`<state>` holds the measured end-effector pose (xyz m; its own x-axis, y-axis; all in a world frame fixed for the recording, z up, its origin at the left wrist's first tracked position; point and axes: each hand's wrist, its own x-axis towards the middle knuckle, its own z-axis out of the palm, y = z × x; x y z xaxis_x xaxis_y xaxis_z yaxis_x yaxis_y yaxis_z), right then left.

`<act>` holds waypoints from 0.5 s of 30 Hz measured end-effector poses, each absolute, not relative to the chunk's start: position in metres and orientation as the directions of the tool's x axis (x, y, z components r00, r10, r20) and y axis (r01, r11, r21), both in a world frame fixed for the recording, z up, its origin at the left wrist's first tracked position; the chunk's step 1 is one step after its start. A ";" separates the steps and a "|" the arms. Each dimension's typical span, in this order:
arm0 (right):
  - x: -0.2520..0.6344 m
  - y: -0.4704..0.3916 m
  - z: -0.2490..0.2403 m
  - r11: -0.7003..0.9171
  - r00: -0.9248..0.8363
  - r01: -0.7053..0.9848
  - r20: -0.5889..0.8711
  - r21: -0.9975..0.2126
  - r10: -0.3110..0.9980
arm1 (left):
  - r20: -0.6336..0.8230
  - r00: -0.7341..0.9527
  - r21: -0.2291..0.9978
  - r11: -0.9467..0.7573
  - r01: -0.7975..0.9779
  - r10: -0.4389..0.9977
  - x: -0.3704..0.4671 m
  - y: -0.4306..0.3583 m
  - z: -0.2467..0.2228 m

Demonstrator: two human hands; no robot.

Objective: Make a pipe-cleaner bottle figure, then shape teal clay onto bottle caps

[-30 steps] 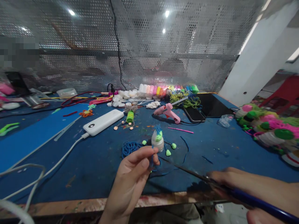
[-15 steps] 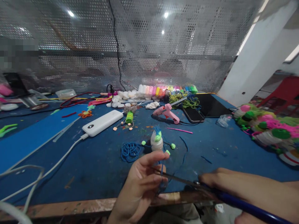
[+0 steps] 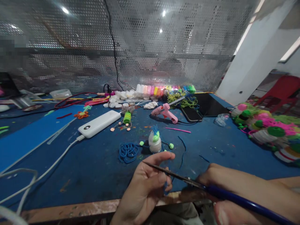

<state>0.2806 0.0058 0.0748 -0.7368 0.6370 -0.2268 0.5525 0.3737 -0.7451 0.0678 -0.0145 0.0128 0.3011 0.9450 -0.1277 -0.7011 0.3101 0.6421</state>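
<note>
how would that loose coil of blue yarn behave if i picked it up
The blue yarn would likely be floppy, as its thin strands lie slack in curving loops. It looks light, being just a small, open heap on the table. Its loops cross one another, so they may snag or lift as a tangle.

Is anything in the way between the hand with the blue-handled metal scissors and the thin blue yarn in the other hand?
Nothing separate is visible. Between the right hand and the thin blue yarn are only the dark blades of the scissors, reaching across the left hand. Whether they touch the yarn, I can't tell.
</note>
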 end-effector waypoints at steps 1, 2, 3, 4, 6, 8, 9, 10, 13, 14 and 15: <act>0.282 0.006 0.071 0.347 -0.736 0.540 -0.230 -0.767 0.637 | -0.130 0.285 0.649 0.299 -0.700 0.950 0.068 -0.015 0.013; 0.283 0.006 0.066 0.318 -0.734 0.513 -0.216 -0.797 0.644 | -0.136 0.252 0.658 0.278 -0.700 0.958 0.069 -0.015 0.012; 0.283 0.006 0.061 0.290 -0.729 0.470 -0.182 -0.834 0.660 | -0.136 0.203 0.672 0.241 -0.700 0.970 0.071 -0.015 0.012; 0.283 0.006 0.056 0.268 -0.709 0.415 -0.125 -0.870 0.694 | -0.132 0.139 0.693 0.192 -0.695 0.981 0.072 -0.015 0.012; 0.277 0.007 0.047 0.244 -0.620 0.296 0.008 -0.924 0.784 | -0.111 -0.004 0.747 0.081 -0.660 0.994 0.076 -0.014 0.011; 0.266 0.009 0.043 0.267 -0.492 0.180 0.148 -0.947 0.858 | -0.083 -0.114 0.798 -0.003 -0.603 0.990 0.080 -0.014 0.011; 0.259 0.010 0.042 0.291 -0.430 0.132 0.210 -0.948 0.878 | -0.073 -0.148 0.817 -0.026 -0.576 0.986 0.082 -0.014 0.012; 0.253 0.011 0.042 0.326 -0.380 0.091 0.270 -0.941 0.885 | -0.066 -0.173 0.831 -0.041 -0.554 0.983 0.083 -0.014 0.012; 0.240 0.014 0.044 0.393 -0.365 0.051 0.349 -0.918 0.863 | -0.060 -0.200 0.855 -0.054 -0.516 0.978 0.085 -0.015 0.013; 0.238 0.015 0.044 0.396 -0.384 0.061 0.344 -0.916 0.857 | -0.064 -0.192 0.859 -0.044 -0.510 0.979 0.084 -0.016 0.013; 0.238 0.016 0.043 0.391 -0.401 0.076 0.331 -0.917 0.854 | -0.068 -0.177 0.861 -0.032 -0.508 0.982 0.084 -0.017 0.013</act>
